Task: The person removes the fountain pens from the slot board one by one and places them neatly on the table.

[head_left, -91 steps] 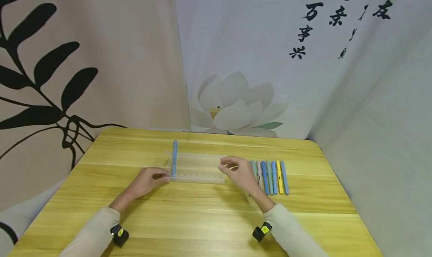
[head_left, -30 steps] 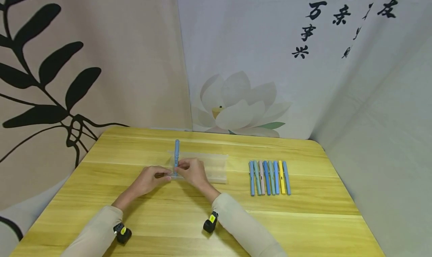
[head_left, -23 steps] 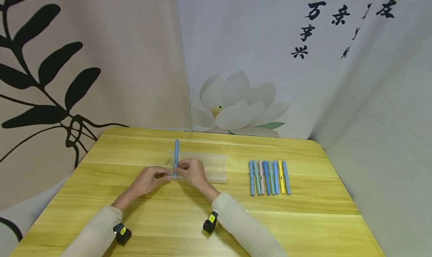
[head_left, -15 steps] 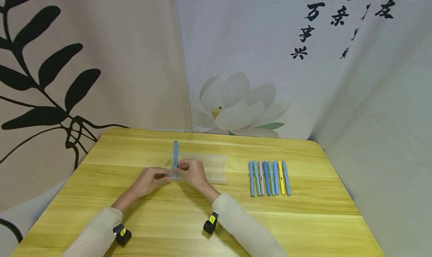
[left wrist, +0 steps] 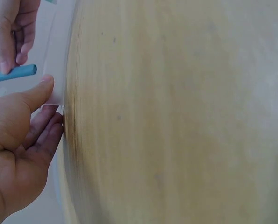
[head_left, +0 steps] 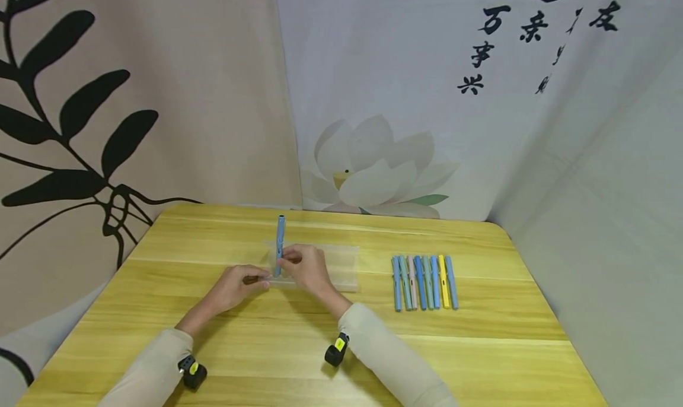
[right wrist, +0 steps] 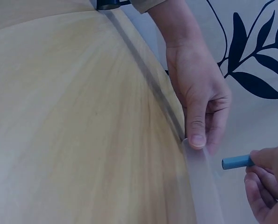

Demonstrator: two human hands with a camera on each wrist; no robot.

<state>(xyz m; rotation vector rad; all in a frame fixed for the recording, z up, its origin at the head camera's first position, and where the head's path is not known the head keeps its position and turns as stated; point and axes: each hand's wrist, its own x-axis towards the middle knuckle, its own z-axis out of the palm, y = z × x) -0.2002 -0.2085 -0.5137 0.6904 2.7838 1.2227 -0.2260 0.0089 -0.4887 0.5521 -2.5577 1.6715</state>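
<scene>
A blue pen (head_left: 280,235) stands nearly upright over the left end of a clear plastic pen rack (head_left: 344,269). My right hand (head_left: 309,269) pinches its lower part between thumb and fingers. In the left wrist view, the end of the pen (left wrist: 24,72) appears above the rack, apart from my left thumb. My left hand (head_left: 237,285) holds the rack's near left corner, thumb on top and fingers below. From the right wrist, the rack's edge (right wrist: 200,177) runs out from under that thumb, and the pen's end (right wrist: 235,162) points toward it.
To the right, a row of several pens (head_left: 424,282) in blue, green, pinkish grey and yellow lies side by side on the wooden table (head_left: 256,347). A curtain with a printed lotus (head_left: 384,164) hangs behind the table's back edge.
My right hand has come left from the rack's right end and taken hold of the blue pen. In the last half second the pen has risen slightly. My left hand stays at the corner.
</scene>
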